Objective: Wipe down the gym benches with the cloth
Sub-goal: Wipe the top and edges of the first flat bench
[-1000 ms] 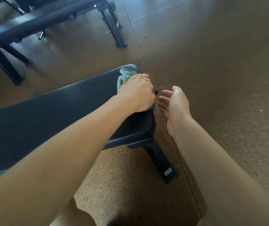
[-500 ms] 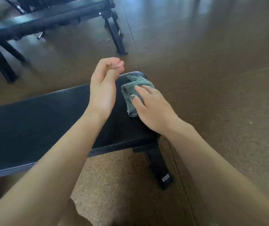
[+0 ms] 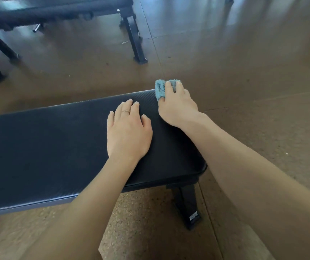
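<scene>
cloth (image 3: 161, 89) | mostly hidden under R hand (image 3: 176, 107) | bench (image 3: 47, 147) cut off left

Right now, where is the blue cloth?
The cloth sits at the bench's far right corner, under the right hand's fingers.

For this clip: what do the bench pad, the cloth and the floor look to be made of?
Bench pad: probably vinyl or faux leather over padding; black, matte, with a fine woven-looking texture and rounded edges.
Cloth: seemingly terry or microfibre; blue, fuzzy, bunched under the right hand.
Floor: likely rubber or cork-type gym tiles; brown, speckled, with seams and a dull sheen far off.
</scene>
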Motion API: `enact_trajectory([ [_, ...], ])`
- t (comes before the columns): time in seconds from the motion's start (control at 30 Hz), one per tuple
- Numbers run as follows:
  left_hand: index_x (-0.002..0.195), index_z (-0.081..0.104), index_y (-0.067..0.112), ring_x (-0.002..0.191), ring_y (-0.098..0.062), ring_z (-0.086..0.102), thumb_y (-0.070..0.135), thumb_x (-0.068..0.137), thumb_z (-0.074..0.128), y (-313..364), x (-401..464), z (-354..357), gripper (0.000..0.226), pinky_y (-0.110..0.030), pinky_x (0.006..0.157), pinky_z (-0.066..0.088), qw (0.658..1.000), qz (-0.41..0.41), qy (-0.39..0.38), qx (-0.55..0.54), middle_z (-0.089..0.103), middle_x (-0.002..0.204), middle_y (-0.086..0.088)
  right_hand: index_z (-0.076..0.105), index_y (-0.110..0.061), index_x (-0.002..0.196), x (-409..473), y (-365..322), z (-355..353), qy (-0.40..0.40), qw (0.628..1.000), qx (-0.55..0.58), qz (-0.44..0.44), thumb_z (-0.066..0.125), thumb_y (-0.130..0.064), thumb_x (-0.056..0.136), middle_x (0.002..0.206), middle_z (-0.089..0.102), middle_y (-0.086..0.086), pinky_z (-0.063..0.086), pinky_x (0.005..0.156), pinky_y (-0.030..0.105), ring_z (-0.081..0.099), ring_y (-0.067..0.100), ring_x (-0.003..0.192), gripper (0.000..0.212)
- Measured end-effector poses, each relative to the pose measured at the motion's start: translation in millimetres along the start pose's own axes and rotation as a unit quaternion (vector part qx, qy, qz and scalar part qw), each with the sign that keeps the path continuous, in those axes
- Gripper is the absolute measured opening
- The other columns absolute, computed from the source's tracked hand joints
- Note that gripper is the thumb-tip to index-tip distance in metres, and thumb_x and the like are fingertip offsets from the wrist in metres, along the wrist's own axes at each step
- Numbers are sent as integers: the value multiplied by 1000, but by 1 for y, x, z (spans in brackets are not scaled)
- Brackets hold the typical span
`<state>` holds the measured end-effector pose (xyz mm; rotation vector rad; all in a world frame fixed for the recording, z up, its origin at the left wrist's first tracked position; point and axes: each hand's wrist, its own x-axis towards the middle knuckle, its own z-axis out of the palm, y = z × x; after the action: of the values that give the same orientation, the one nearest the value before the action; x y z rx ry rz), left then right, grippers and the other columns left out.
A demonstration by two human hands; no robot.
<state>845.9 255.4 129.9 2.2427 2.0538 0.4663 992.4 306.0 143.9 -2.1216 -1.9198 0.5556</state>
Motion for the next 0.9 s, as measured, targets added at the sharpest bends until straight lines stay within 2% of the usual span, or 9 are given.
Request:
enact_trajectory([
  [0.13,154,38,16,152,-20,25,35,105,33,1,-1,-2,53,-44,127,15,1000,-8,-2,-3,33,163,-2,41,-16,150,32,-4,-11,-29,998,-34,-39,28,-32,109,151,43,11,38,104,47,41,36,135,45],
  [0.27,154,39,15,152,-19,25,36,105,33,2,-4,-3,54,-43,127,15,1000,-7,-6,-1,34,163,-2,35,-16,155,18,13,-6,-4,998,-17,-67,28,-27,111,153,41,9,38,104,45,43,37,132,46],
  [0.37,154,39,15,152,-19,26,36,105,34,1,-5,-3,54,-43,127,14,1000,-5,-5,0,34,162,-2,42,-11,150,-9,29,0,58,996,26,-68,34,-19,109,152,39,10,43,92,43,53,39,118,42],
  [0.47,153,40,15,151,-20,27,35,104,35,1,-4,-2,53,-43,127,15,1000,-5,0,0,36,162,-2,45,-11,147,-49,38,-2,83,992,88,-40,37,-18,109,144,48,10,43,91,38,56,33,113,40],
  [0.57,152,43,14,151,-20,28,33,104,38,2,-4,0,53,-42,127,15,1000,-11,7,-6,38,161,-3,51,-17,122,-93,42,-4,75,984,162,-3,41,-20,108,118,56,4,40,70,23,55,12,91,17],
  [0.63,152,43,13,151,-20,29,33,104,38,1,-5,1,52,-42,127,15,1000,-11,8,-7,38,160,-3,44,-20,107,-102,42,-7,66,979,190,10,46,-22,106,106,55,2,37,62,23,53,9,83,3],
  [0.73,152,42,13,152,-20,27,33,104,38,1,-4,1,53,-42,127,14,1000,-11,7,-4,37,161,-3,40,-20,122,-75,38,-15,35,978,203,24,49,-29,105,116,57,1,38,71,36,55,20,94,22],
  [0.83,153,42,14,152,-19,26,34,104,37,1,-4,0,53,-40,127,12,1000,-18,8,-4,36,162,-2,28,-21,152,-28,30,-16,-10,983,184,26,42,-35,107,142,50,9,34,88,34,52,29,119,49],
  [0.9,152,43,15,152,-18,26,34,103,37,2,-3,0,52,-40,127,12,1000,-22,13,-5,37,161,-2,26,-23,156,0,25,-14,-27,989,143,13,36,-35,108,148,45,14,35,92,38,50,35,126,51],
])
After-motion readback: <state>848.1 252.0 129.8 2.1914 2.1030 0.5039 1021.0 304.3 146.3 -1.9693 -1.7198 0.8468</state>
